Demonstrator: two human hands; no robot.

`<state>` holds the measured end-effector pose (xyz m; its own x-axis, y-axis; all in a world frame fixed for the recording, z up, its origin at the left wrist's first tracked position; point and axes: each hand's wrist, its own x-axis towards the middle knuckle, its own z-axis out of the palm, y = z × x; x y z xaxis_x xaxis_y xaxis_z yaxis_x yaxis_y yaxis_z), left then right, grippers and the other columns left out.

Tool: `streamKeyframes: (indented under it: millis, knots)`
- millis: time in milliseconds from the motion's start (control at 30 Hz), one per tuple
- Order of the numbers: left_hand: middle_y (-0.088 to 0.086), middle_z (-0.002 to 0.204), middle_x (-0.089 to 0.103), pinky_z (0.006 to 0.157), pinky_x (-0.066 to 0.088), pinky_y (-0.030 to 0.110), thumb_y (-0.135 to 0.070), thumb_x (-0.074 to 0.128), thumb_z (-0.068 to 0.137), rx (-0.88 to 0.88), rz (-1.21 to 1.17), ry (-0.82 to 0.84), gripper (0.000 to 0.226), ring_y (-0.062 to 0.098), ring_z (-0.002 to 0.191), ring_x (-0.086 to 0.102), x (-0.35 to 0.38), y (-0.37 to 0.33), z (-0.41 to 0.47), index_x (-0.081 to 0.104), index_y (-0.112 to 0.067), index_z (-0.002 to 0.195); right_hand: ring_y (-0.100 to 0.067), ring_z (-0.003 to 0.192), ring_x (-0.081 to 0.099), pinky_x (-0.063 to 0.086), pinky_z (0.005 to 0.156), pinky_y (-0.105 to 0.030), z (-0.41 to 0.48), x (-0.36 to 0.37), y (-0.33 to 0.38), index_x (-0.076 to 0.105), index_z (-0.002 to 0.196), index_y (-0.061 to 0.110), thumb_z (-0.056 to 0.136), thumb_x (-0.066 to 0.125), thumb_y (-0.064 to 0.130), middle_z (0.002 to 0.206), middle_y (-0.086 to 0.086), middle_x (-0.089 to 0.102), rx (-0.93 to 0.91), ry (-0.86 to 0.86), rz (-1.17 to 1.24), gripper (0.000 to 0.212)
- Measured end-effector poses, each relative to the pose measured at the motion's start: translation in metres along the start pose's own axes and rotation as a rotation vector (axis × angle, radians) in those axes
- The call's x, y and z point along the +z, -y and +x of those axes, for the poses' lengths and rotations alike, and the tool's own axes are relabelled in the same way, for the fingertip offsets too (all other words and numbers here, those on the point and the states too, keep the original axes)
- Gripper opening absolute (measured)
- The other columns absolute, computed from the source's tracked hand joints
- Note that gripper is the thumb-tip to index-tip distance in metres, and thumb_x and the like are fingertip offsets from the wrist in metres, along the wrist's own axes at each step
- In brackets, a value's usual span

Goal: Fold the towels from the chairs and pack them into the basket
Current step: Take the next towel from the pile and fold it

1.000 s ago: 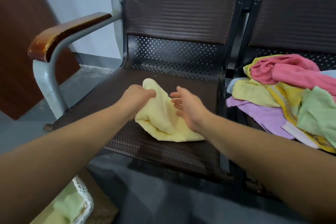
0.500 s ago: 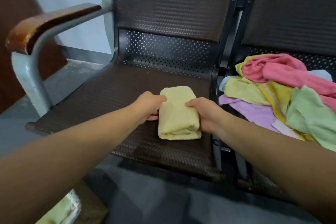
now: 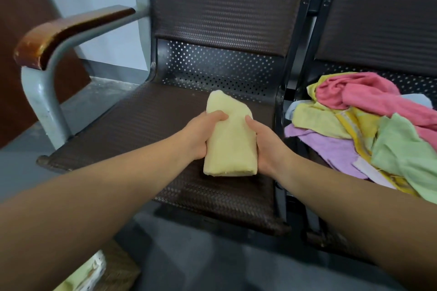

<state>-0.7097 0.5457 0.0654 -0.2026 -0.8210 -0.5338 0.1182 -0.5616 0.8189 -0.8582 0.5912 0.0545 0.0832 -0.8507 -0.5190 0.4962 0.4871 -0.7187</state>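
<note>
A pale yellow towel [image 3: 230, 139], folded into a narrow bundle, is held just above the seat of the left chair [image 3: 132, 130]. My left hand [image 3: 202, 133] grips its left side, thumb on top. My right hand [image 3: 264, 142] clasps its right side. A heap of unfolded towels [image 3: 369, 130] in pink, yellow, green and lilac lies on the right chair. A corner of the basket [image 3: 99, 267], with a white lace rim and a light green towel inside, shows at the bottom left.
The left chair has a brown wooden armrest [image 3: 68, 30] on a grey metal post. A dark frame bar [image 3: 280, 149] separates the two seats. Grey floor [image 3: 208, 255] lies in front of the chairs.
The towel went from loose to a folded bundle on the seat. Both hands have since closed on its sides and raised it, its far end tipping upward.
</note>
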Motion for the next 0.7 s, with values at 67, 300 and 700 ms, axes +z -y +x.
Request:
streamKeyframes:
  millis: [67, 300, 700]
  knots:
    - [0.011, 0.114, 0.072, 0.08, 0.059, 0.048, -0.02, 0.064, 0.093, 0.098, -0.078, 0.024, 0.036, 0.031, 0.099, 0.071, -0.007, -0.01, -0.012, 0.055, -0.021, 0.127, -0.037, 0.099, 0.072, 0.059, 0.079, -0.051, -0.002, 0.013, 0.005, 0.06, 0.129, 0.01, 0.099, 0.058, 0.031, 0.114, -0.014, 0.073, -0.064, -0.012, -0.049, 0.037]
    - [0.014, 0.12, 0.071, 0.08, 0.059, 0.048, -0.017, 0.06, 0.091, 0.314, -0.232, 0.026, 0.045, 0.032, 0.105, 0.07, -0.085, -0.058, -0.087, 0.054, -0.013, 0.136, -0.036, 0.105, 0.07, 0.056, 0.089, -0.058, -0.016, 0.117, 0.015, 0.058, 0.131, 0.008, 0.092, 0.064, 0.024, 0.117, -0.015, 0.072, -0.228, 0.101, -0.229, 0.042]
    - [0.012, 0.119, 0.072, 0.071, 0.061, 0.038, -0.021, 0.054, 0.097, 0.357, -0.308, -0.333, 0.04, 0.028, 0.102, 0.072, -0.296, -0.019, -0.204, 0.054, -0.015, 0.136, -0.034, 0.093, 0.071, 0.059, 0.082, -0.052, -0.037, 0.296, -0.121, 0.063, 0.108, -0.001, 0.09, 0.071, 0.029, 0.102, -0.015, 0.073, -0.312, 0.254, -0.739, 0.035]
